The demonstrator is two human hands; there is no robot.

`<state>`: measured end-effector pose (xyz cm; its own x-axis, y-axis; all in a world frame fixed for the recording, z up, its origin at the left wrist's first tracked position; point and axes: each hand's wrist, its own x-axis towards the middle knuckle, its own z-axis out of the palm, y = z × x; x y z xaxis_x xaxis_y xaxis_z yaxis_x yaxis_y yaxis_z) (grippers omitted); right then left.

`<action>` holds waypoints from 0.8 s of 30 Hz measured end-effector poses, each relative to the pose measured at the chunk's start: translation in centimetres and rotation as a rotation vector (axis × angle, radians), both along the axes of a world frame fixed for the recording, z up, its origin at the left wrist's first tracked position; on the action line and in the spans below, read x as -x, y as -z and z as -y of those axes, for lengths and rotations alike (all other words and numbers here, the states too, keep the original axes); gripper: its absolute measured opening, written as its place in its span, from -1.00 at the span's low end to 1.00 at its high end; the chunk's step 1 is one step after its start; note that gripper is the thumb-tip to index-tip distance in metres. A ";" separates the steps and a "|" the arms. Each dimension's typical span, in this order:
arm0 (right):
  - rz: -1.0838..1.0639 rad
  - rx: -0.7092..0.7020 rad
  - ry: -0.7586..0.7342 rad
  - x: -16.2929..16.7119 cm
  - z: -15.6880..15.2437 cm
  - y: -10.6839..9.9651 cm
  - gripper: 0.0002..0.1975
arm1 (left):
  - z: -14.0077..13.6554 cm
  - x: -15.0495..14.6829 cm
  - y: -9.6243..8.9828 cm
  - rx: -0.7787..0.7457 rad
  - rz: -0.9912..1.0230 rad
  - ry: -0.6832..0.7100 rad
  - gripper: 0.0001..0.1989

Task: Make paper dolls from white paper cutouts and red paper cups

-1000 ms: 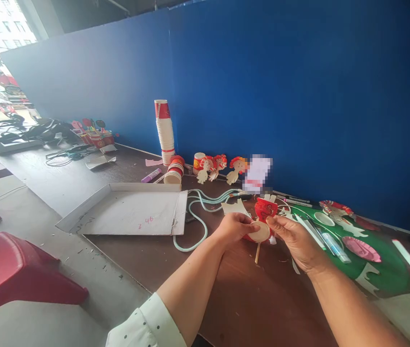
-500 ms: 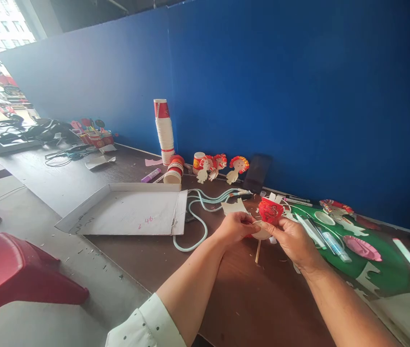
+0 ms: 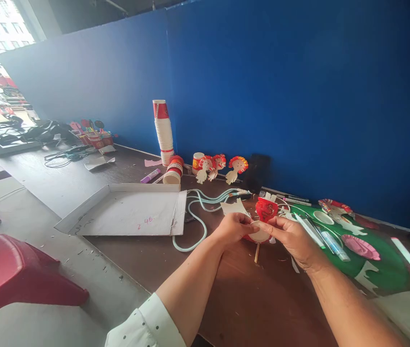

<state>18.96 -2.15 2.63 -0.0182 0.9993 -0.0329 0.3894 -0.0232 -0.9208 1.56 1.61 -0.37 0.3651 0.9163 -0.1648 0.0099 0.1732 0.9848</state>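
Observation:
A paper-cup craft [image 3: 260, 234] is between my hands above the brown table, showing a pale round base and red paper, with a wooden stick [image 3: 257, 253] pointing down beneath it. My left hand [image 3: 234, 226] pinches the round base's left edge between thumb and fingers. At its upper right, my right hand [image 3: 291, 234] is closed on it, thumb on the pale disc. A red cut piece with a printed pattern [image 3: 266, 208] rises just behind the fingertips; whether it joins the disc is hidden by my fingers.
A white box lid [image 3: 128, 212] lies to the left beside a coiled pale-green cord [image 3: 205, 226]. Paper cups [image 3: 163, 132] stand stacked near the blue partition [image 3: 280, 86], close to several paper figures [image 3: 234, 171]. Markers [image 3: 335, 246] and scraps lie on a green mat [image 3: 389, 260]. A red stool [image 3: 13, 274] stands left.
The pale disc has turned to face me more, and red edging shows around its lower rim. My right fingers have shifted slightly left, nearer my left hand.

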 end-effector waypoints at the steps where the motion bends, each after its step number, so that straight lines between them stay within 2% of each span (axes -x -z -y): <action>1: 0.034 0.003 0.011 0.0 0.0 0.0 -0.58 | 0.0 0.0 0.0 0.000 -0.001 0.002 -0.77; 10: 0.154 -0.054 0.025 -0.2 -0.3 0.5 -0.62 | -0.1 0.2 0.2 -0.004 -0.002 0.038 -0.73; 19: -0.167 0.037 -0.084 -0.1 0.2 -0.5 -0.51 | -0.3 0.0 0.4 0.020 0.004 0.018 -0.71; 24: -0.051 0.055 -0.036 0.3 0.2 -0.4 -0.52 | -0.5 -0.1 0.8 -0.007 -0.037 0.032 -0.74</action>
